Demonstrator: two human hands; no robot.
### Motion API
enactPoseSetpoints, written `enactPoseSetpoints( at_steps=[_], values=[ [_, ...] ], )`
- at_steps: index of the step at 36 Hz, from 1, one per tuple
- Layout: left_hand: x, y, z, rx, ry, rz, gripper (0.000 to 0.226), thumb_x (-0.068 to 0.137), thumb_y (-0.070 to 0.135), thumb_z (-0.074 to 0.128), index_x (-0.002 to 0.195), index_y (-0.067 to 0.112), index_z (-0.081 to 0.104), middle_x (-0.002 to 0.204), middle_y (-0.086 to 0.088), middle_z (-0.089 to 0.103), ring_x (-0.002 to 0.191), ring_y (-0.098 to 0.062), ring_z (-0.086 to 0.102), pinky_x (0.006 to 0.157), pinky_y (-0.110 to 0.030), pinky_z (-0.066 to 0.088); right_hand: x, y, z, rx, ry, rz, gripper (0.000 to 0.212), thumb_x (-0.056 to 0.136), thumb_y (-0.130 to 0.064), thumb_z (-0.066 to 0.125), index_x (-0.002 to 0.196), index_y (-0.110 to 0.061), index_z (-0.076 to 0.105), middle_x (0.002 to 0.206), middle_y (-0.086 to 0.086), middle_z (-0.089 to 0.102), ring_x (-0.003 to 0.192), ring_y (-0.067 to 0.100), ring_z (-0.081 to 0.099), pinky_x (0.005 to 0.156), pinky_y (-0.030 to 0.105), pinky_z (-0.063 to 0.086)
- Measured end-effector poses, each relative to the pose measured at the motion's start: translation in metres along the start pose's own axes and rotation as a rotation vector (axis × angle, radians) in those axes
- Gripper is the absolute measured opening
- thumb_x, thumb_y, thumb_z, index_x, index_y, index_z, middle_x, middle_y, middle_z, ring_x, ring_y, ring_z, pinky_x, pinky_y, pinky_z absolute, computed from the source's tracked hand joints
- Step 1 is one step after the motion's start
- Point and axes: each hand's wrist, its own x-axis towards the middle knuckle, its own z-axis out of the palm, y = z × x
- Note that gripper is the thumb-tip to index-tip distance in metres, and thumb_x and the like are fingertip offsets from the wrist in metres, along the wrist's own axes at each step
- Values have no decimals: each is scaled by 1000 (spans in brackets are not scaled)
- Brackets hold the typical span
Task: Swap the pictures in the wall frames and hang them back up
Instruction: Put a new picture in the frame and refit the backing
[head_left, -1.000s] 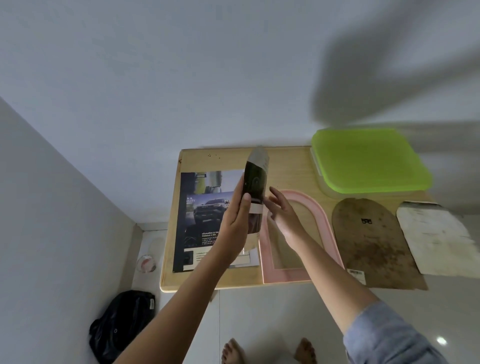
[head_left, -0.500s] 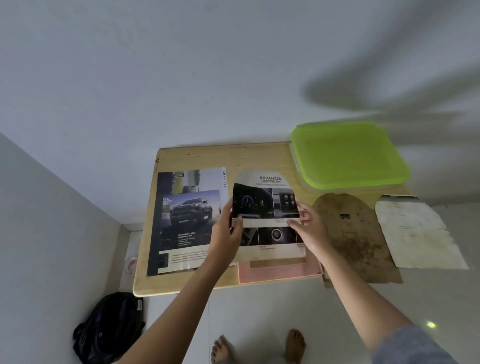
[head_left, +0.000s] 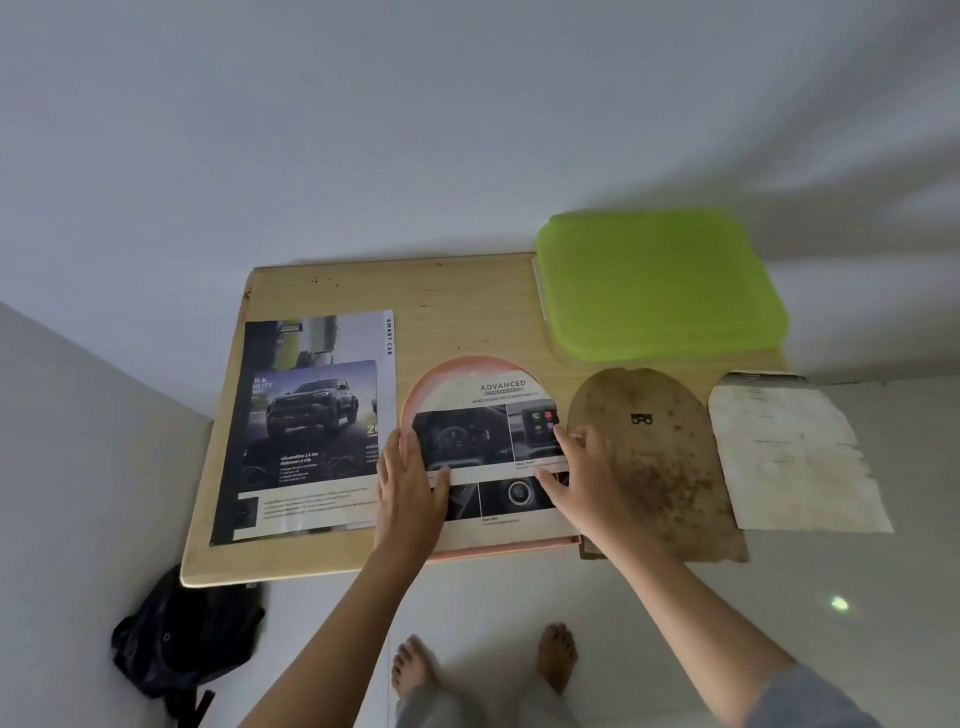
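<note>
The arched picture (head_left: 488, 415) lies face up on the pink arched frame (head_left: 429, 378), at the near middle of the tabletop (head_left: 467, 312). The left hand (head_left: 410, 493) rests flat on its left edge, fingers straight and together. The right hand (head_left: 592, 483) presses its right edge with fingers spread. A brown backing board (head_left: 660, 467) lies just right of the frame, with a stained sheet (head_left: 789, 457) beyond it. A car brochure (head_left: 311, 426) lies left, and a green lid (head_left: 660, 286) sits far right.

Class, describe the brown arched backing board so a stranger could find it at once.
On the pale wooden table against the white wall, find the lime-green plastic lid at the far right. Directly in front of it lies the brown arched backing board. Unlike the stained white paper beside it, it is dark and speckled.
</note>
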Motion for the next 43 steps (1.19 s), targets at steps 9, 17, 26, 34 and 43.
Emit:
enactPoseSetpoints(
  at_steps=[9, 17, 26, 34, 43],
  values=[
    [-1, -3, 3, -25, -22, -8, 60, 98, 29, 38, 147, 5, 12, 153, -9, 11, 140, -25, 17, 112, -40, 26, -1, -6, 17, -84, 55, -62, 59, 79, -37, 68, 130, -11, 51, 114, 18, 46, 107, 32, 44, 86, 41, 44],
    [2, -6, -3, -37, -18, -8, 57, 98, 24, 41, 145, 2, 17, 153, -9, 14, 140, -26, 18, 112, -39, 26, -3, -15, 27, -38, 54, -26, 58, 84, -36, 62, 134, -13, 46, 121, 20, 41, 112, 33, 40, 95, 44, 40],
    [9, 22, 0, 24, 105, 34, 51, 94, 21, 48, 139, 3, 34, 151, -9, 22, 140, -25, 15, 111, -45, 28, 3, 2, -5, 129, 60, -34, 47, 88, -24, 57, 133, -14, 46, 121, 8, 42, 114, 21, 40, 96, 28, 39],
    [7, 123, 53, -30, -110, 265, 55, 97, 29, 39, 146, 10, 20, 154, -9, 16, 142, -22, 11, 116, -38, 20, 16, 92, -76, -22, 126, 73, 45, 92, -28, 51, 135, -15, 44, 131, 3, 43, 122, 19, 40, 96, 29, 40],
    [12, 167, 107, 242, -244, 190, 99, 82, 71, 35, 147, 10, -9, 156, -11, -9, 144, -27, -10, 116, -42, 6, 8, 158, -95, -216, 4, 164, 57, 93, -46, 40, 143, -20, 29, 152, 4, 24, 141, 21, 16, 111, 38, 27]
  ],
)
